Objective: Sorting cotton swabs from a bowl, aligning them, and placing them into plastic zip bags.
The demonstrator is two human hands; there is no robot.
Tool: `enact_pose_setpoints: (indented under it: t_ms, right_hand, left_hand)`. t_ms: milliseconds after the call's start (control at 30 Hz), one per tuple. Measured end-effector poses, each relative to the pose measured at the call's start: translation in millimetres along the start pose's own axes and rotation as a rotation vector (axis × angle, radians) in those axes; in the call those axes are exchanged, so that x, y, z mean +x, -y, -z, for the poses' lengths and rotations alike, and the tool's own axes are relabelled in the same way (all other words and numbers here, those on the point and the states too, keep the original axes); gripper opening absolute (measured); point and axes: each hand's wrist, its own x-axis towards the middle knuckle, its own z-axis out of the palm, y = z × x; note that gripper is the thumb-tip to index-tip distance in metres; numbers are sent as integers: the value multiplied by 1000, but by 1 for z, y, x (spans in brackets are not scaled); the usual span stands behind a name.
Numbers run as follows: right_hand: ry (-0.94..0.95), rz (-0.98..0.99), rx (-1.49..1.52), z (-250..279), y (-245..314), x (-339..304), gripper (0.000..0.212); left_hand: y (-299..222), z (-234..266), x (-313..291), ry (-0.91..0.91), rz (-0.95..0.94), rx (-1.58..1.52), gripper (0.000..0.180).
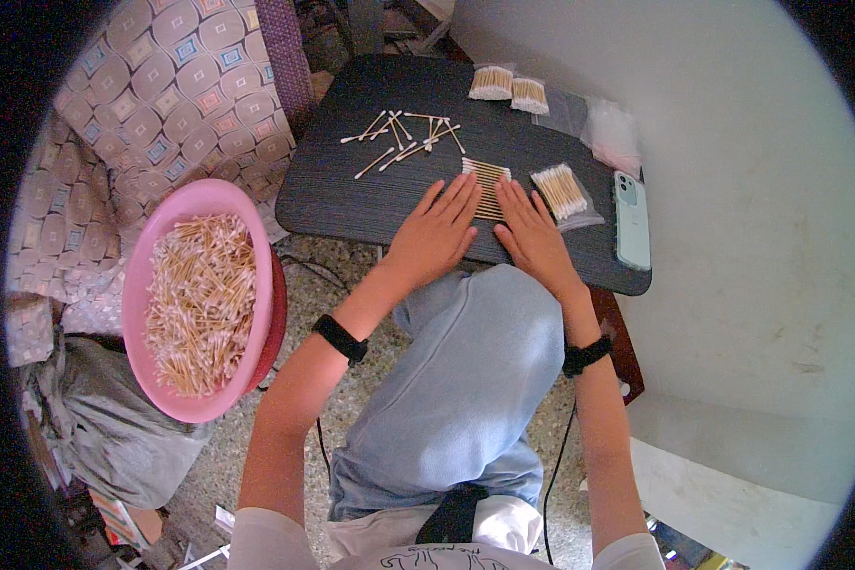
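A row of cotton swabs (489, 192) lies side by side on the dark tabletop, their white tips lined up at both sides. My left hand (437, 231) rests flat with fingers stretched, its fingertips touching the row's left end. On the opposite end lie the outstretched fingers of my right hand (539, 235). Part of the row is hidden under both hands. Just right of my right hand sits a clear bag filled with cotton swabs (560, 193). Several loose cotton swabs (407, 149) are scattered across the table beyond my left hand.
Two filled swab bags (491, 84) stand at the far edge of the black table (342, 199). Clear plastic bags (614, 135) and a pale phone (632, 223) lie along the right side, near the wall. A pink basin (135, 313) heaped with swabs is at left.
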Motion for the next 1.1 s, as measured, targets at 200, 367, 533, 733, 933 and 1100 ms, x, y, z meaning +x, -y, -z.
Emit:
enact_pose_setpoints:
  t_ms: [200,367,533,733,933,1100]
  right_hand:
    - [7,37,40,-2,-1,2,50]
    - [-10,39,64,-2,-2,2,49]
    - [-6,24,79,0,2,5,46]
    - [14,-45,131,1,2,10,40]
    - [-11,-29,116,-1,-2,17,40]
    - [-75,-26,114,-4,-2,19,38]
  left_hand:
    - [0,-4,0,-20,7,20,50]
    - [-2,-7,4,-59,9,-22,45]
    - [4,-12,7,-137,-8,-43,39]
    - [5,-9,13,-153,9,-67,36]
    - [8,-13,21,-200,56,-113,34]
    - [8,-11,24,-238,41,-118,28]
